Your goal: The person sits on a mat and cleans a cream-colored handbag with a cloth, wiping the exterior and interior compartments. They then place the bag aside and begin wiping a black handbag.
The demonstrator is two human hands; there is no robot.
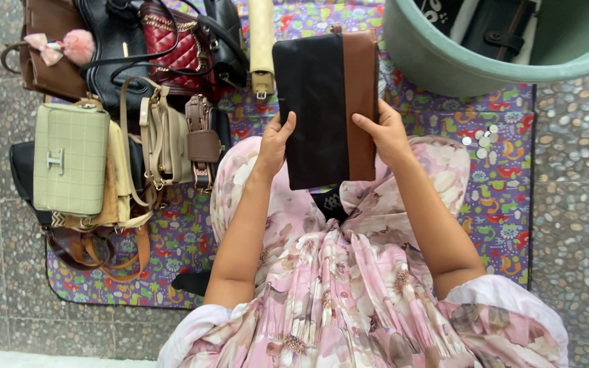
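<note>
black and brown clutch (325,102) is gripped at its lower edges by left hand (275,142) and right hand (384,133), above patterned mat (499,197), beside piled handbags (124,123) and green tub (458,65).

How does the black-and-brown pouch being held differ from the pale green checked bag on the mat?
The black-and-brown pouch is flat, dark and two-toned; the pale green checked bag is light, boxier and has a metal clasp. The pouch is held up by the left hand and right hand; the green bag rests untouched on other bags. Both are roughly rectangular.
</note>
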